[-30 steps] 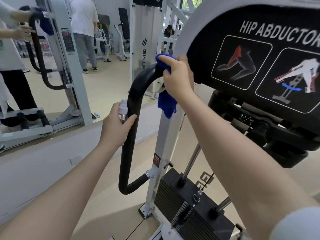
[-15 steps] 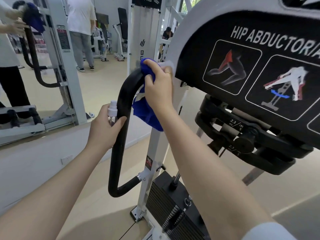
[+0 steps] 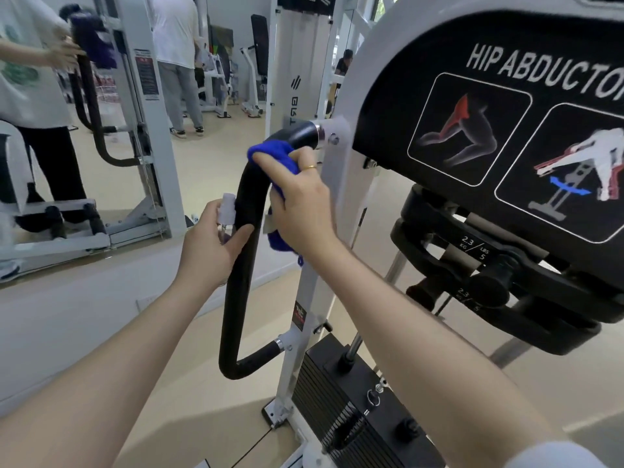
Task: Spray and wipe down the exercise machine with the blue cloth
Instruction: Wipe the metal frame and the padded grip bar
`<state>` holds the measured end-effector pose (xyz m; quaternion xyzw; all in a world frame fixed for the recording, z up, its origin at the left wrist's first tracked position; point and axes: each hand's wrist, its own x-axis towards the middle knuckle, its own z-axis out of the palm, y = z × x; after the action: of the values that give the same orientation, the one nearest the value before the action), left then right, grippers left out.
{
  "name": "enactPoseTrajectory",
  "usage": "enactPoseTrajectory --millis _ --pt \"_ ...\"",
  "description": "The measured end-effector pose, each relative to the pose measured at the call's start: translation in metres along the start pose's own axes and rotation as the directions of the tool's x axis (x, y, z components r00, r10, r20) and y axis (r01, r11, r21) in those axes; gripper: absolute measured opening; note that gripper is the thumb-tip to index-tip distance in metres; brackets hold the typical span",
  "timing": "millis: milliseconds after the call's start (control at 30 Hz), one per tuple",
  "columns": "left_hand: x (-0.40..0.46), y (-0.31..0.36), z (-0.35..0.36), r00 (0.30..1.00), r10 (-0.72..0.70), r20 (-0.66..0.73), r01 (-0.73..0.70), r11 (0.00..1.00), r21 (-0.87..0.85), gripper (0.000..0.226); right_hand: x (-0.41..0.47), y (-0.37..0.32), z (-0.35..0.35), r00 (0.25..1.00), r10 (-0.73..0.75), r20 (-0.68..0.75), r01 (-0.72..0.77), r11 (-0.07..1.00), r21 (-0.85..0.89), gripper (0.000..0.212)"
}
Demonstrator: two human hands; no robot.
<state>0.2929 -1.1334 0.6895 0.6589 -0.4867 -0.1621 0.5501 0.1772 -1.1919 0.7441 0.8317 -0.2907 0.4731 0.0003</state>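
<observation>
A white hip abductor machine carries a curved black padded handle on its left side. My right hand presses a blue cloth against the upper bend of that handle, fingers wrapped over the cloth, part of it hanging below my palm. My left hand holds a small clear spray bottle with a white nozzle, just left of the handle, thumb resting against the black padding.
A black weight stack with a selector pin sits below at centre. The black instruction panel fills the upper right. A wall mirror on the left reflects me and the machine. Another person stands farther back on the beige floor.
My right hand with the cloth has slid from the top of the handle down its bend toward the left. My left hand and the bottle stay beside the handle.
</observation>
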Motion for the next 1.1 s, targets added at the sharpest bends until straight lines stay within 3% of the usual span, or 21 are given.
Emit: enactPoseTrajectory --millis 100,267,400,467,533,700,800,900,967,1100 --pt "-0.001 0.0 0.001 0.999 -0.038 0.006 0.038 0.996 -0.079 0.024 0.008 0.008 0.001 0.999 -0.043 -0.034 0.042 0.999 -0.02 0.04" --pt "-0.002 -0.015 -0.006 0.995 -0.062 0.079 0.067 0.995 -0.067 0.027 0.031 0.011 0.001 0.953 0.254 -0.167 -0.23 0.961 0.151 0.042" --pt "-0.002 -0.027 -0.004 0.993 -0.056 0.105 0.069 0.99 -0.12 0.031 -0.001 -0.003 0.015 0.981 0.12 -0.151 -0.111 0.992 0.067 0.041" --pt "0.001 -0.028 -0.001 0.993 -0.053 0.108 0.069 0.986 -0.151 0.03 -0.009 -0.006 0.011 0.996 0.025 -0.089 -0.029 0.999 -0.041 0.038" --pt "0.001 -0.031 0.001 0.988 -0.06 0.14 0.08 0.986 -0.149 0.032 -0.007 -0.008 0.003 1.0 0.021 -0.023 -0.023 0.993 -0.116 0.038" --pt "-0.001 -0.04 -0.006 0.974 -0.023 0.225 0.059 0.986 -0.154 0.047 0.04 -0.006 -0.01 0.92 0.375 -0.111 -0.387 0.915 -0.117 0.044" --pt "0.001 -0.041 -0.008 0.97 -0.024 0.242 0.07 0.981 -0.183 0.047 0.016 -0.025 0.005 0.958 0.271 -0.098 -0.286 0.937 -0.199 0.044" --pt "-0.002 -0.041 -0.008 0.963 -0.034 0.269 0.098 0.969 -0.227 0.041 -0.032 -0.041 0.015 0.993 0.067 0.097 -0.024 0.923 -0.385 0.042" --pt "-0.006 -0.046 -0.011 0.959 -0.031 0.281 0.101 0.966 -0.24 0.042 -0.033 -0.041 0.011 0.986 0.016 0.163 0.064 0.878 -0.475 0.043" --pt "-0.012 -0.068 -0.018 0.958 -0.028 0.285 0.076 0.984 -0.159 0.047 0.009 -0.037 0.005 0.991 0.063 -0.12 -0.119 0.829 -0.546 0.044"
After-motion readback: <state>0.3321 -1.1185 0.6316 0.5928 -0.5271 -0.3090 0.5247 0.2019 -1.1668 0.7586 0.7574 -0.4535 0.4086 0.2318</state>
